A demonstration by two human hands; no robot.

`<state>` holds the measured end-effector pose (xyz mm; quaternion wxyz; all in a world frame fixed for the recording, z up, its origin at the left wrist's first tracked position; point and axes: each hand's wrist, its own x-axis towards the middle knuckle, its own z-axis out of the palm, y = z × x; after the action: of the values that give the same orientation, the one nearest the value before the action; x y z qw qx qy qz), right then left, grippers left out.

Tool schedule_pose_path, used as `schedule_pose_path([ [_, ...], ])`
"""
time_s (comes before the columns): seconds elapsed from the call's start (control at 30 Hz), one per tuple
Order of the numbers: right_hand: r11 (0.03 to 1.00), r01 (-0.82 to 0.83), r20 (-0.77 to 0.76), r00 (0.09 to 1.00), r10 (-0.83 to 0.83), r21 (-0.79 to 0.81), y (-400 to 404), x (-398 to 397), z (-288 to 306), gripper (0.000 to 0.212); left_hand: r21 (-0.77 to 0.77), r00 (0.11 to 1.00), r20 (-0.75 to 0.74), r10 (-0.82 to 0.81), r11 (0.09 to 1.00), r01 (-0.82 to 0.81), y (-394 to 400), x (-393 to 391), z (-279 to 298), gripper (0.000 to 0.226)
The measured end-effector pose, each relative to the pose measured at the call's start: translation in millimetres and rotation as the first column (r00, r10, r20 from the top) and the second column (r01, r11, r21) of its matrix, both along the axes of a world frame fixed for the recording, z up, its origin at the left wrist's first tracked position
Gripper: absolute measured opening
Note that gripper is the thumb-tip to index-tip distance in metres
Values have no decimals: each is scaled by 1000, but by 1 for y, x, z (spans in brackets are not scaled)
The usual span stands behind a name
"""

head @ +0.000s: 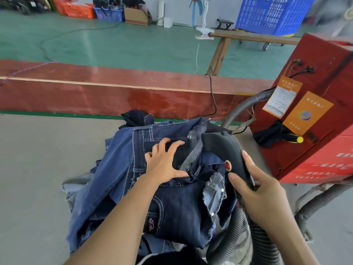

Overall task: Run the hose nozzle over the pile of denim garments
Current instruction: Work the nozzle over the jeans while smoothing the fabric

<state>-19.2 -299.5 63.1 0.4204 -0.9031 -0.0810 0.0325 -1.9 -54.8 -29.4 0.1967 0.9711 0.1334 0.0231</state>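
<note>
Denim garments, dark blue and heaped [172, 188] on the grey counter [38, 159], want flattening under the released left hand [164, 163] while the right hand [256, 194], grasping the black plastic hose nozzle [225, 153], sweeps slowly across.

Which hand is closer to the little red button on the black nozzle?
Right. The right hand grips the nozzle just below the red button, thumb beside it. The left hand rests flat on the denim pile, farther to the left.
</note>
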Motion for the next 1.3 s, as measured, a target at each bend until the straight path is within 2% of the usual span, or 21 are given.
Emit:
schedule_pose_path([
  [0.07, 1000, 11, -5, 1000, -11, 6, -8, -2, 1, 61, 4, 997, 68, -49, 999, 49, -2, -1, 1, 92],
  [0.2, 1000, 5, -23, 1000, -5, 13, -7, 2, -3, 62, 50, 977, 86, -197, 980, 193, -8, -1, 5, 78],
  [0.33, 998, -23, -44, 999, 26, 62, -5, 10, -3, 65, 62, 959, -12, -284, 957, 284, -12, 3, 5, 63],
  [0.47, 978, 67, -61, 997, -56, 199, -19, 22, 15, 69, 43, 965, -96, -242, 968, 247, -13, 9, 2, 72],
  [0.53, 960, 135, 1, 990, -139, 244, -30, 26, 32, 65, 47, 970, -119, -213, 974, 220, -11, 12, 1, 81],
  [0.63, 955, 187, 129, 967, -220, 229, -41, 21, 54, 56, 64, 977, -135, -168, 982, 177, -10, 14, 3, 89],
  [0.73, 972, 144, 157, 972, -173, 183, -40, 2, 60, 61, -10, 988, 43, -148, 989, 149, -9, 8, 4, 81],
  [0.87, 996, 3, 129, 992, -14, 87, -27, -26, 45, 60, -136, 956, 281, -80, 983, 122, -4, -1, 8, 44],
  [0.93, 999, -36, 97, 995, 32, 39, -19, -36, 32, 62, -173, 950, 310, -30, 981, 88, -3, 0, 9, 48],
  [1.03, 997, -77, 27, 997, 77, -16, -12, -43, 14, 65, -134, 968, 244, -66, 986, 101, -4, 4, 11, 65],
  [1.13, 993, -100, -21, 995, 99, -68, -7, -43, 7, 65, -25, 988, 95, -125, 991, 128, -1, 5, 9, 83],
  [1.3, 984, -105, -9, 994, 105, -142, -5, -47, 5, 68, 32, 990, -99, -103, 994, 106, 9, 9, 1, 88],
])
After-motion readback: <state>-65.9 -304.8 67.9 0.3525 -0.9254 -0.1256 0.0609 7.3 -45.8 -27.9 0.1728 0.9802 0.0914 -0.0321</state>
